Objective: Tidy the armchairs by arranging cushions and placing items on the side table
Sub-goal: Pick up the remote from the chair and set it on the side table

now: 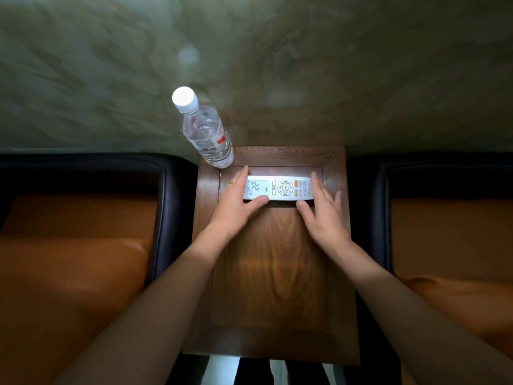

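Observation:
A white remote control [280, 188] lies crosswise on the far part of the wooden side table [277, 273], its display reading 22. My left hand [236, 207] holds its left end, fingers along the far edge and thumb at the near edge. At the remote's right end my right hand [322, 212] touches it with straight fingers, the thumb at the near edge. A clear water bottle [206, 134] with a white cap stands on the table's far left corner.
An armchair with dark arms and an orange cushion [69, 262] stands to the left of the table, another orange cushion [455, 245] lies in the armchair on the right. A greenish wall [305, 65] rises right behind the table.

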